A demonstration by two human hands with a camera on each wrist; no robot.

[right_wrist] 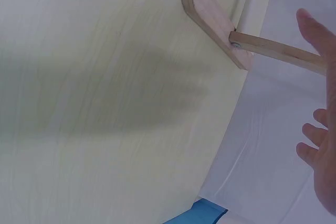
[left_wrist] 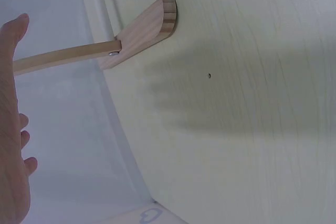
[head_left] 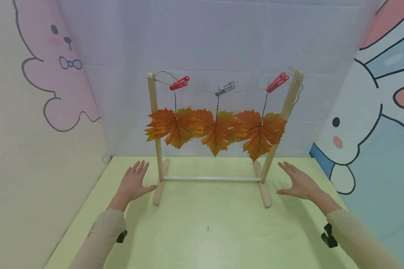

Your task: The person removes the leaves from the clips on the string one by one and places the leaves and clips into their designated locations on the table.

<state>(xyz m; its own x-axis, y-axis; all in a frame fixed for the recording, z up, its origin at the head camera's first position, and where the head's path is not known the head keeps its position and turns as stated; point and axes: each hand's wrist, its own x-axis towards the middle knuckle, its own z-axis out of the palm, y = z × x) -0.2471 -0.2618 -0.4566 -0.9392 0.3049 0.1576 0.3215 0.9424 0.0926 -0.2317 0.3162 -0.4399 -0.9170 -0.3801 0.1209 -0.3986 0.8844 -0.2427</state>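
Between the two hands stands a wooden rack point(head_left: 157, 149) with a string point(head_left: 202, 90) tied across its posts. Three orange-green maple leaves hang from it in a row: a left leaf point(head_left: 176, 129), a middle leaf point(head_left: 215, 131) and a right leaf point(head_left: 260, 130). Two red clothespins, the left one point(head_left: 179, 83) and the right one point(head_left: 277, 83), and a grey clothespin point(head_left: 225, 89) hold their stems. My left hand point(head_left: 133, 183) hovers left of the rack, fingers spread, touching nothing. On the opposite side, my right hand point(head_left: 299, 183) is held likewise, apart from the rack.
A white rod point(head_left: 212, 178) joins the rack's wooden feet, of which the left foot point(left_wrist: 144, 30) and the right foot point(right_wrist: 212, 19) rest on the pale yellow table point(head_left: 205, 231). Behind hangs a white cloth point(head_left: 205, 41). Cartoon-printed walls stand at both sides.
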